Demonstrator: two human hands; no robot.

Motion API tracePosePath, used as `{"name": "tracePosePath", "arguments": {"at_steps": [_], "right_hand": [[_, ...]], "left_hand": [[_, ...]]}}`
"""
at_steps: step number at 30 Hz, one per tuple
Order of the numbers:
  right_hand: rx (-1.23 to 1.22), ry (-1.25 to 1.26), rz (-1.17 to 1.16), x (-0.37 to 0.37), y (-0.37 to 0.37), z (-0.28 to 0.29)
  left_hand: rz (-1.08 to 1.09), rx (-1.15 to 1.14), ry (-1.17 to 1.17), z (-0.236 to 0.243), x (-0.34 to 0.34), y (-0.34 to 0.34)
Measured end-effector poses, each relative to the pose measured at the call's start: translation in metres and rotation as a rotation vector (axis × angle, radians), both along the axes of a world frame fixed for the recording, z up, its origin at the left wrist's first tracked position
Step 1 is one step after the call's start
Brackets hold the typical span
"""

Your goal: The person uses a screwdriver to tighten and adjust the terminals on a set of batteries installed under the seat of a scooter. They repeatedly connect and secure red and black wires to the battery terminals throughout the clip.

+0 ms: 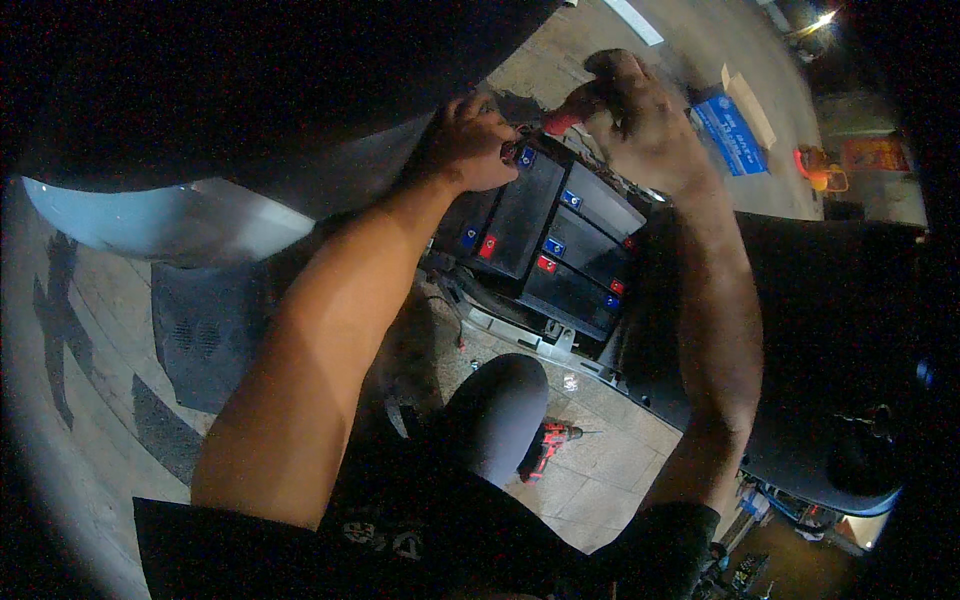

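Head view shows the left grip (478, 143) curled over the far end of the black batteries (520, 220) and the right grip (640, 130) bent beside a red item (565, 120); how tightly either closes, or on what, I cannot tell. Nearer the person than both grips, the batteries already sit side by side behind a metal frame (500, 328), with red caps (547, 264) and blue caps (554, 246), while work at their far end looks unfinished.

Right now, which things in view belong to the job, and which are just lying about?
Seemingly in the job:
black battery blocks, by the left fingers
red piece, by the right fingers

Seemingly lying about:
blue cardboard box
red drill on the floor
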State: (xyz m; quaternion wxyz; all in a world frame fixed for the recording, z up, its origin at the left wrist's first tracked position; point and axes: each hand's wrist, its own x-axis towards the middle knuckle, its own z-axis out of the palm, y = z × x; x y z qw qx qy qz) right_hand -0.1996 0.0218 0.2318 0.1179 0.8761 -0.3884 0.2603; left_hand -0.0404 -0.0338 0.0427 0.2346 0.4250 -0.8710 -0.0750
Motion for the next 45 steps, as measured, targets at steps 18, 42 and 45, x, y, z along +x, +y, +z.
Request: {"name": "tracePosePath", "arguments": {"at_steps": [18,42,45], "right_hand": [[0.34,-0.064,-0.222,-0.003,-0.001,0.002],[0.657,0.225,-0.644,0.032,-0.002,0.016],[0.609,0.074,-0.35,0.018,-0.006,0.011]], "left_hand": [[-0.01,0.043,0.046,-0.003,0.002,-0.005],[-0.114,0.232,0.226,0.006,0.023,0.032],[-0.142,0.313,0.22,0.013,0.027,0.034]]}}
